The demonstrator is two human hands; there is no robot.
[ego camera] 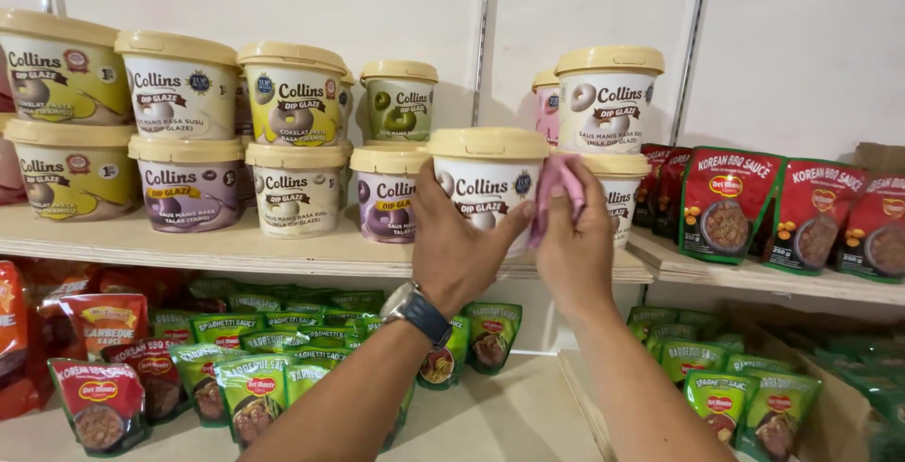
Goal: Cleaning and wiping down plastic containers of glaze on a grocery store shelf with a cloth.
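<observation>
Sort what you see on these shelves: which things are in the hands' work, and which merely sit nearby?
In hand:
- white plastic tub with cream lid, held by the left hand
- pink cloth, pressed to the tub by the right hand

Merely nearby:
- other cream-lidded tubs on the wooden shelf
- red sauce pouches
- green sauce pouches below

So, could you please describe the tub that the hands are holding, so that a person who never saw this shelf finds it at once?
Look at the upper wooden shelf lined with cream-lidded tubs. Near its right end, one white tub is held out in front of the row, the left hand gripping its front. Unlike its neighbours, it is the only one being touched, and the right hand presses a pink cloth against its side.
</observation>
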